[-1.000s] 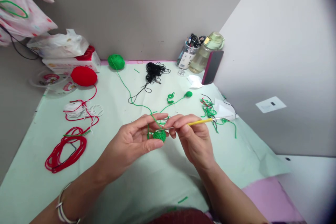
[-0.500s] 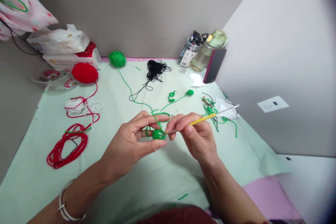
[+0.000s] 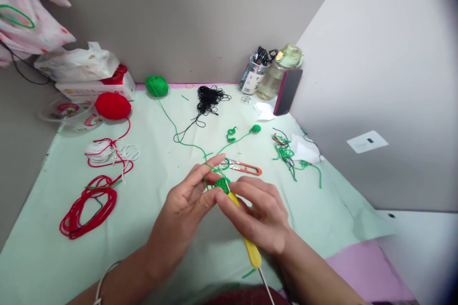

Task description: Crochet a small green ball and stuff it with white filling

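Note:
My left hand point(image 3: 186, 207) pinches a small green crocheted piece point(image 3: 222, 184) between thumb and fingers, with green yarn point(image 3: 171, 121) looped over the raised index finger. My right hand point(image 3: 259, 214) grips a yellow-handled crochet hook point(image 3: 246, 240); its tip is in the green piece and the handle points back toward me. The yarn runs across the pale green mat point(image 3: 171, 257) to a green yarn ball point(image 3: 156, 85) at the back.
Orange-handled snips point(image 3: 243, 167) lie just beyond my hands. A red yarn ball point(image 3: 112, 105), red cord loops point(image 3: 88, 205), white yarn point(image 3: 98, 150), black thread point(image 3: 208, 97), green scraps point(image 3: 289, 155), a pen jar point(image 3: 253, 76), a bottle point(image 3: 279, 71) and a phone point(image 3: 288, 91) stand around.
My right hand turned the hook so its handle now points toward me instead of out to the right. Both hands moved slightly nearer me, uncovering the snips on the mat.

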